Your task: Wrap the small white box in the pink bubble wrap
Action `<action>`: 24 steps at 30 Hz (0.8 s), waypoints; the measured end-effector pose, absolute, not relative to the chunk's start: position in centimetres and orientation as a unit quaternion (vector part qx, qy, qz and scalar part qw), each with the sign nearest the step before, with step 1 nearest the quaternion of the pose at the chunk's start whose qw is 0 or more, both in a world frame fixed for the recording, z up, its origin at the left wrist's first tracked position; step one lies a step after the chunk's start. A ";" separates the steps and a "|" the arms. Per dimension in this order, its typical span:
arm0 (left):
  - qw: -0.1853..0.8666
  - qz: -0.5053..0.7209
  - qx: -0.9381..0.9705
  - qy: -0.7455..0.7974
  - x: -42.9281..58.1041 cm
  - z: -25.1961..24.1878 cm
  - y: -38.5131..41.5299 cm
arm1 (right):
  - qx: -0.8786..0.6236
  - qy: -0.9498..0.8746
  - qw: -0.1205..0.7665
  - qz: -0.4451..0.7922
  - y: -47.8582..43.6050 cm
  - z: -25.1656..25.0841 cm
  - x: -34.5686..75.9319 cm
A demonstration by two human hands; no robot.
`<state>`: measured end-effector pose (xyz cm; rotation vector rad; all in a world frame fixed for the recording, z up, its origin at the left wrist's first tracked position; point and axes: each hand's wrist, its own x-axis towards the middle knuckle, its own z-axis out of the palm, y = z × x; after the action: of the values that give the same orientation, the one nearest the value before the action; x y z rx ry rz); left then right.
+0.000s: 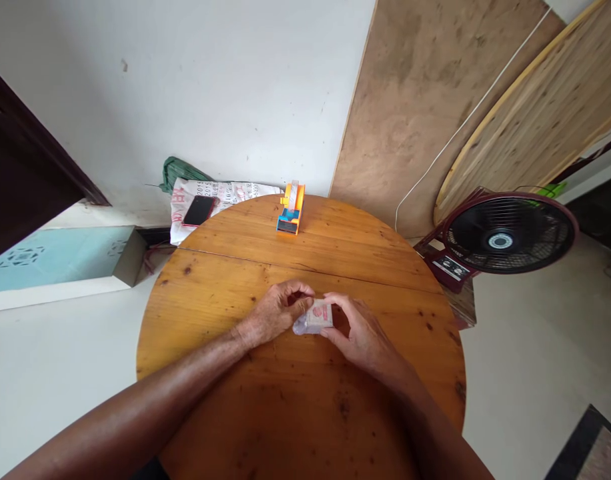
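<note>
I held a small clear plastic packet with a red-printed pale label (pixel 317 316) between both hands, low over the middle of the round varnished wooden table (pixel 225 267). My left hand (pixel 275 313) was curled almost closed, thumb and fingertips pinching the packet's left end. My right hand (pixel 360 333) was half closed, its fingers bent around the right edge and gripping it. I could not tell what the packet held, nor whether it touched the wood.

The table around my hands lay bare on every side, out to the left rim, the right rim and the near edge under my forearms. A seam ran across the boards just beyond my knuckles. Well beyond it, near the far edge, stood an orange and blue plastic tape dispenser (pixel 291 210) with a pale roll in it, well apart from the packet.

Past the far left rim, a white woven sack with red printing (pixel 225 195) lay against the wall, with a dark phone in a red case (pixel 199 210) on top of it and a green bundle (pixel 178 171) behind. To the right, just beside the table's rim, a dark red floor fan (pixel 508 235) sat low. Behind it, a brown plywood sheet (pixel 425 100) and a round pale wooden board (pixel 540 113) leaned on the wall.
</note>
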<state>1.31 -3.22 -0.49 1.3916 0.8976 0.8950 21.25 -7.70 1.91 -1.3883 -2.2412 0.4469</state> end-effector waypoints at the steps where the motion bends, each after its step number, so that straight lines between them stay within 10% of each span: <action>1: 0.592 0.384 0.594 0.386 1.3 -0.5 -3.2 | -0.503 -0.818 0.228 0.162 -7.7 2.0 21.3; 24: 0.596 0.429 0.527 0.427 1.4 0.5 -3.1 | -0.510 -0.817 0.224 0.150 -7.6 3.4 21.9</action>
<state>1.35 -3.10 0.47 1.2234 0.9918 0.9968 21.88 -7.58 3.39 -1.4071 -2.2553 0.4147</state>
